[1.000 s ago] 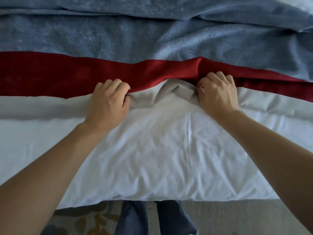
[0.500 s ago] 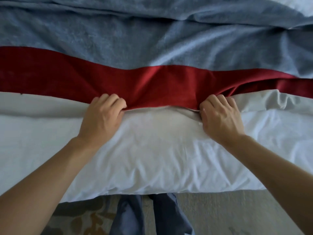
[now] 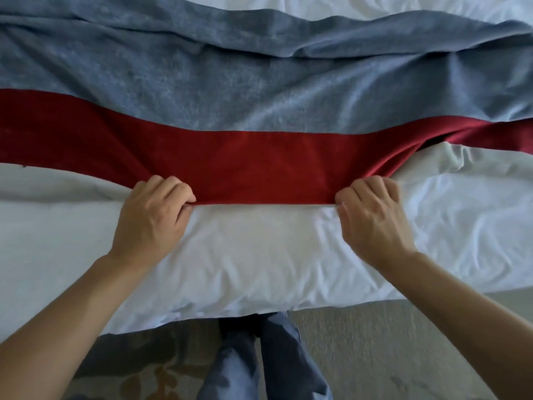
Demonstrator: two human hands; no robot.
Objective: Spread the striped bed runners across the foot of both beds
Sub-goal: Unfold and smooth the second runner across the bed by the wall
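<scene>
A striped bed runner (image 3: 259, 166), with a wide blue-grey band and a red band along its near side, lies across the white bed (image 3: 259, 264). My left hand (image 3: 153, 220) grips the runner's near red edge left of centre. My right hand (image 3: 372, 217) grips the same edge right of centre. Between my hands the red edge runs straight and taut. To the right of my right hand the red band is still bunched, and the far blue edge lies in folds.
The bed's near edge (image 3: 202, 319) overhangs a patterned carpet (image 3: 360, 342). My legs in blue trousers (image 3: 259, 359) stand against the bed. White bedding (image 3: 375, 7) shows beyond the runner's far edge.
Both hands have pulled the runner's red edge toward me. The hump of grey lining between them is gone and the red band now lies wider and flatter.
</scene>
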